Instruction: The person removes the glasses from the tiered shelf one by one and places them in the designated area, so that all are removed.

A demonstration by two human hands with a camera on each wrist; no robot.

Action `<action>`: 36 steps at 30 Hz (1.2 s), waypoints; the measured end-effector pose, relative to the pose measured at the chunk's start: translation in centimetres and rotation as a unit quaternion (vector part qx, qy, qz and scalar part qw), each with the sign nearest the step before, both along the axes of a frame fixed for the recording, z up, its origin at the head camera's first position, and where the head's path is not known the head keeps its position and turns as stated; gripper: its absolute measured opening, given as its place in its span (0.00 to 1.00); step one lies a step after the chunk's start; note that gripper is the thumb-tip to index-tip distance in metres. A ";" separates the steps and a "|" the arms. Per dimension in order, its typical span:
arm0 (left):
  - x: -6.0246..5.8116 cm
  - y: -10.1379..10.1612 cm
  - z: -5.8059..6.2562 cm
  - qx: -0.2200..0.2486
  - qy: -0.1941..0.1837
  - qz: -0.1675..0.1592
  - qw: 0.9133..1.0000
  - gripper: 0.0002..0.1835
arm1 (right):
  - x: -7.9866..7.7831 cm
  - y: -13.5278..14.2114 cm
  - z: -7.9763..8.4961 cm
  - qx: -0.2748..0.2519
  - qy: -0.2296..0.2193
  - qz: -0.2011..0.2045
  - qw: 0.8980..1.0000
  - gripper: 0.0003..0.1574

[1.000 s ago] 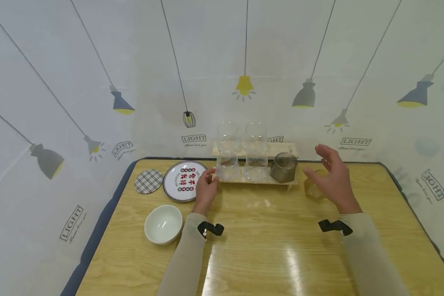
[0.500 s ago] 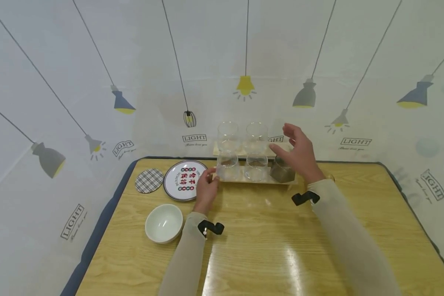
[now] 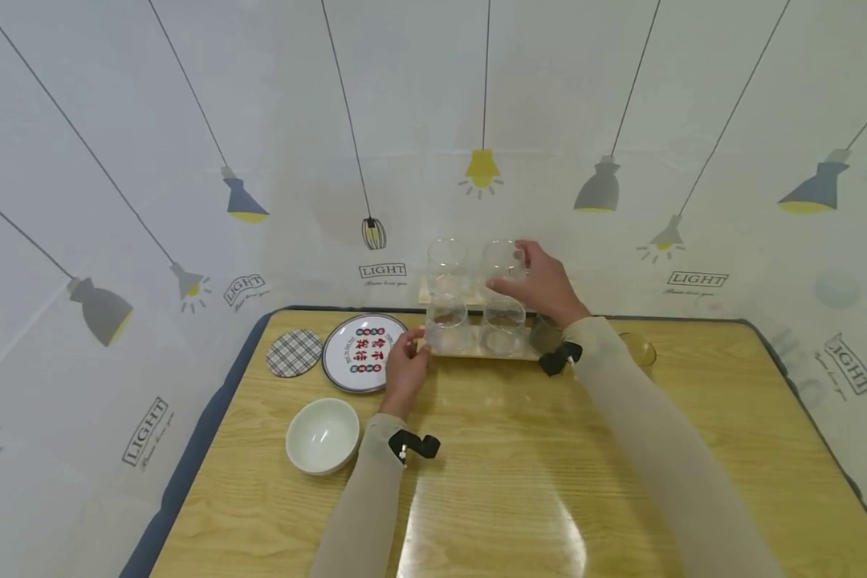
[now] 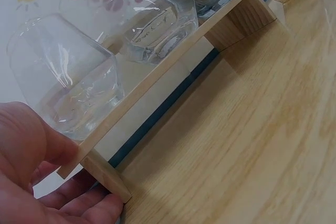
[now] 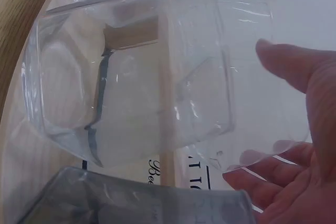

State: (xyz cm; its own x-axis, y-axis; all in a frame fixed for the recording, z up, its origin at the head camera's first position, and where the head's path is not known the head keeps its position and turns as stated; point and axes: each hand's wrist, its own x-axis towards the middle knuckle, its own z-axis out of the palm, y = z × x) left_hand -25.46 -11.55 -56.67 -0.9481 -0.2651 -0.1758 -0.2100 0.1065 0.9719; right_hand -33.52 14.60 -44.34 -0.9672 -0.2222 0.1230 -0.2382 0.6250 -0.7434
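Note:
A two-tier wooden rack (image 3: pixel 477 353) stands at the table's back edge. Two clear glasses are on its upper tier. On the lower tier are two more clear glasses and a smoky grey glass (image 3: pixel 545 335), which the right wrist partly covers. My left hand (image 3: pixel 406 373) grips the rack's left end, thumb at the shelf (image 4: pixel 134 98) and fingers around the wooden leg (image 4: pixel 107 177). My right hand (image 3: pixel 545 285) curls around the upper right clear glass (image 5: pixel 252 93); the thumb lies across one side, the fingertips against the other.
An amber glass (image 3: pixel 639 350) stands on the table right of the rack. To the left are a plate with red lettering (image 3: pixel 335 365), a checked round coaster (image 3: pixel 293 353) and a white bowl (image 3: pixel 323 437). A lamp-patterned wall covering (image 3: pixel 433 160) rises behind.
From beside the amber glass, my right hand has moved left across the grey glass to the upper right clear glass. My left hand stays at the rack's end.

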 end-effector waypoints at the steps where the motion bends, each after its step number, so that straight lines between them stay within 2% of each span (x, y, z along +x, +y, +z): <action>1: 0.0 0.0 0.0 0.000 0.001 0.000 1.000 0.19 | -0.1 -0.1 -0.1 0.003 -0.002 0.001 1.000 0.63; 11: 0.0 0.0 -0.1 0.006 0.006 0.004 1.000 0.19 | -0.4 -0.3 -0.6 -0.024 -0.007 0.006 1.000 0.59; 22: -0.1 0.1 -0.1 0.002 0.000 0.003 1.000 0.19 | 0.3 0.6 -0.1 -0.072 0.023 -0.010 0.997 0.59; 27: -0.1 0.4 0.1 0.000 -0.001 -0.002 1.000 0.19 | 1.9 2.1 0.7 -0.113 0.042 -0.016 0.993 0.57; 36: 0.2 0.2 0.0 -0.040 -0.007 0.006 0.999 0.20 | 6.0 4.5 2.3 -0.166 0.061 -0.040 0.983 0.56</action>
